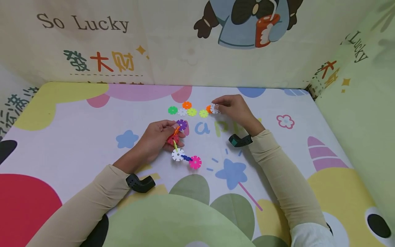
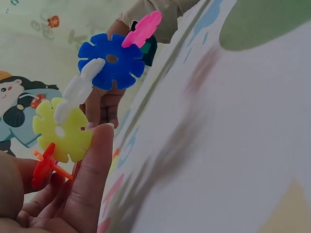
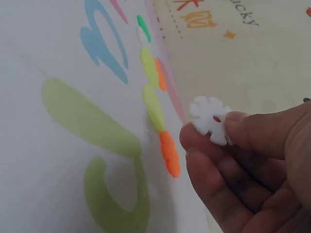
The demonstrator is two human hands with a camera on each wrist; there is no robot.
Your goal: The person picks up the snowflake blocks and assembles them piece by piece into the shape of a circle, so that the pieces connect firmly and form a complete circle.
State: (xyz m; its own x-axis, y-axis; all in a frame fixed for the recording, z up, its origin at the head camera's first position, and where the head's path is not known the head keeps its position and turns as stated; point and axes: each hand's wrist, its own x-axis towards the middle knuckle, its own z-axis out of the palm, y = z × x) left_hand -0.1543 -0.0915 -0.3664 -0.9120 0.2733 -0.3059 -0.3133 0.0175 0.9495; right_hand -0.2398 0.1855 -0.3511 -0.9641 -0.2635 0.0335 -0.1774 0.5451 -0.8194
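My left hand point(image 1: 155, 139) holds a chain of notched plastic snowflake discs slotted into one another. From the grip, a yellow disc point(image 2: 73, 138), a white disc point(image 1: 178, 154), a blue disc point(image 2: 124, 65) and a pink disc point(image 1: 195, 162) run outward. A red disc point(image 1: 173, 139) sits at the fingers, partly covered, and a purple disc point(image 1: 181, 125) shows at the chain's upper end. Above the table's far side, my right hand point(image 1: 237, 108) pinches a single white disc point(image 3: 204, 111) between thumb and fingers.
Loose discs lie near the table's back: green point(image 1: 172, 110), white point(image 1: 182, 112), orange point(image 1: 187, 105), two yellow ones point(image 1: 192, 112), and another orange disc point(image 1: 208, 108) beside the right hand. A printed cloth point(image 1: 166, 68) hangs behind the patterned tabletop point(image 1: 277, 147).
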